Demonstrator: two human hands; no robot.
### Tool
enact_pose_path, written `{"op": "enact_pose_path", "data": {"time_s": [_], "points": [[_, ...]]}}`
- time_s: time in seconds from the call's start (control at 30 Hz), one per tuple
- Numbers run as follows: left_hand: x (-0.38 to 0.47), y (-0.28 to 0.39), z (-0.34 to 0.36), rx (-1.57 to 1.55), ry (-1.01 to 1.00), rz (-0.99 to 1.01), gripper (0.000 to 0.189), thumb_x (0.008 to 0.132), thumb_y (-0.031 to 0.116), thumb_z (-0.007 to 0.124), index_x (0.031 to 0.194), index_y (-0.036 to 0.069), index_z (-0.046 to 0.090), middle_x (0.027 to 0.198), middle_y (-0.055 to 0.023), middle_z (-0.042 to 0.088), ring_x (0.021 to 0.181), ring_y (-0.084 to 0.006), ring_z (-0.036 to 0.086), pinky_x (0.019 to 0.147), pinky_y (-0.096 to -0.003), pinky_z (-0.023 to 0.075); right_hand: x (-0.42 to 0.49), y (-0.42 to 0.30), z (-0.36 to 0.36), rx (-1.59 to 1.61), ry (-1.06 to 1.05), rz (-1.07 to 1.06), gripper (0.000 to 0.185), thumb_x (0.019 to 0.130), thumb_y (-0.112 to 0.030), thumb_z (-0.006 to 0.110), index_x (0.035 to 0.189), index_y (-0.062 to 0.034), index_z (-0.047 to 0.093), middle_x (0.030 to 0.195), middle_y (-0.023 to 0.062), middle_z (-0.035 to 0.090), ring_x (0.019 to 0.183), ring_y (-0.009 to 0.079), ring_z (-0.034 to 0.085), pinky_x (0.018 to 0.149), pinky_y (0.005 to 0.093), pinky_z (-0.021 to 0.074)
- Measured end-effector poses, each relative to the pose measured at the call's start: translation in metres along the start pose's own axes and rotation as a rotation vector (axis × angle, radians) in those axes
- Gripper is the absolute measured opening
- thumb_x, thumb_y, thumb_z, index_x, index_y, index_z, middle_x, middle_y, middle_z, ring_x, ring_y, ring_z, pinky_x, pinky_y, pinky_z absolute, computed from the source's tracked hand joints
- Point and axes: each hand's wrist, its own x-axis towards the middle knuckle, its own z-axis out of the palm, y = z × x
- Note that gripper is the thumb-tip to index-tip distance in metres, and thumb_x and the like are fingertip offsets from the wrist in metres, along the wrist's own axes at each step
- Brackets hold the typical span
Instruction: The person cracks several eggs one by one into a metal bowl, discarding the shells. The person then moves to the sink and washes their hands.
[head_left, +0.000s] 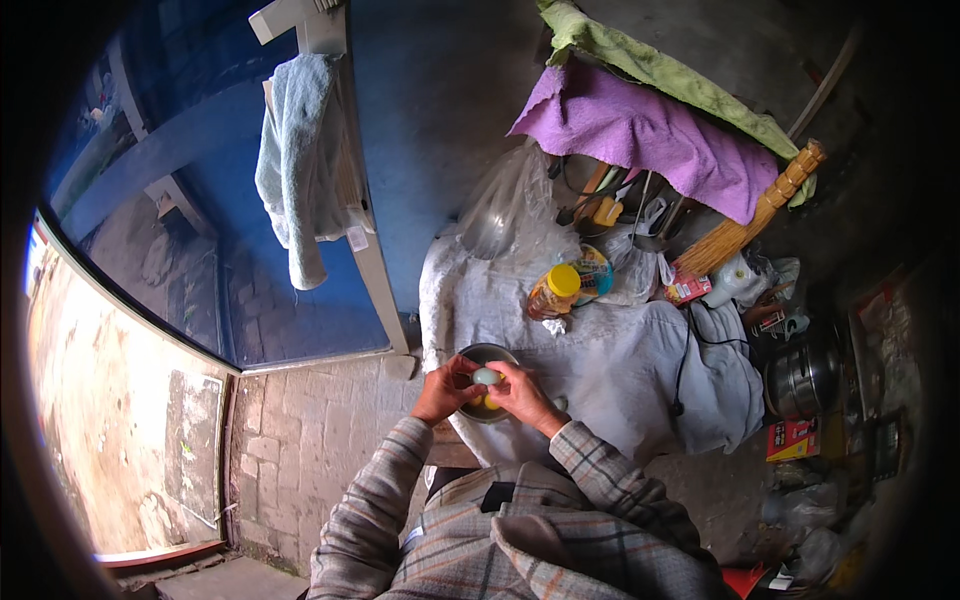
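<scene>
A pale blue-green egg (485, 376) is held between my two hands, above a metal bowl (486, 350). My left hand (448, 388) grips the egg from the left with thumb and fingers. From the right, the fingertips of my right hand (520, 394) press on the same egg. Inside the bowl lie yellow egg yolks (491, 403), partly covered by my hands. Just right of my right wrist, a small pale roundish object (559, 403) rests on the white cloth (607, 360); most of it is hidden.
Beyond the bowl stand a yellow-lidded jar (553, 292) and crumpled tissue (554, 326). A straw brush (750, 214) leans near purple cloth (652, 124). A black cable (679, 375) crosses the white cloth. On the right is a metal pot (799, 379); a towel (296, 165) hangs at left.
</scene>
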Motion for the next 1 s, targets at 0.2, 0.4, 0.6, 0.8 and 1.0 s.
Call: {"op": "enact_pose_path", "data": {"time_s": [0.2, 0.4, 0.6, 0.8, 1.0], "points": [[0.005, -0.004, 0.0, 0.097, 0.016, 0.005, 0.035, 0.08, 0.0, 0.072, 0.109, 0.001, 0.053, 0.101, -0.0056, 0.061, 0.096, -0.0149, 0.062, 0.083, -0.0285, 0.0525, 0.002, -0.003, 0.001, -0.034, 0.008, 0.044, 0.025, 0.08, -0.008, 0.065, 0.105, -0.0041, 0.058, 0.083, 0.0201, 0.063, 0.077, 0.0354, 0.065, 0.063, 0.0382, 0.0503], [0.009, -0.017, -0.001, 0.023, 0.001, -0.014, 0.035, 0.081, 0.001, 0.071, 0.112, 0.001, 0.054, 0.103, -0.006, 0.062, 0.097, -0.0156, 0.062, 0.084, -0.0293, 0.0522, 0.004, 0.005, 0.003, -0.092, 0.009, -0.008, 0.029, 0.08, -0.006, 0.065, 0.108, -0.0029, 0.059, 0.08, 0.0196, 0.064, 0.072, 0.0263, 0.066, 0.061, 0.0345, 0.0502], [0.011, -0.027, -0.004, -0.084, -0.038, -0.034, 0.033, 0.083, -0.001, 0.068, 0.114, 0.001, 0.056, 0.105, -0.006, 0.063, 0.098, -0.0161, 0.062, 0.086, -0.0298, 0.0517, 0.005, 0.006, 0.002, -0.13, 0.015, -0.054, 0.029, 0.079, -0.007, 0.065, 0.107, -0.0028, 0.058, 0.08, 0.022, 0.063, 0.073, 0.0317, 0.067, 0.061, 0.0357, 0.0505], [0.014, -0.028, -0.004, -0.103, -0.035, -0.08, 0.031, 0.084, 0.0, 0.068, 0.113, 0.0, 0.056, 0.102, -0.0066, 0.064, 0.095, -0.0161, 0.063, 0.084, -0.0296, 0.0522, 0.007, 0.0, -0.002, -0.143, -0.046, -0.014, 0.024, 0.08, -0.009, 0.062, 0.102, -0.0017, 0.054, 0.081, 0.0231, 0.06, 0.076, 0.0421, 0.06, 0.062, 0.044, 0.0466], [0.016, -0.027, 0.0, -0.099, -0.007, -0.143, 0.031, 0.085, 0.008, 0.069, 0.112, 0.001, 0.057, 0.096, -0.0065, 0.066, 0.087, -0.014, 0.064, 0.076, -0.0274, 0.0531, 0.01, 0.0, -0.003, -0.18, -0.057, -0.009, 0.022, 0.081, -0.008, 0.061, 0.1, -0.0009, 0.054, 0.08, 0.0237, 0.06, 0.075, 0.0427, 0.059, 0.061, 0.0446, 0.0461]]}}
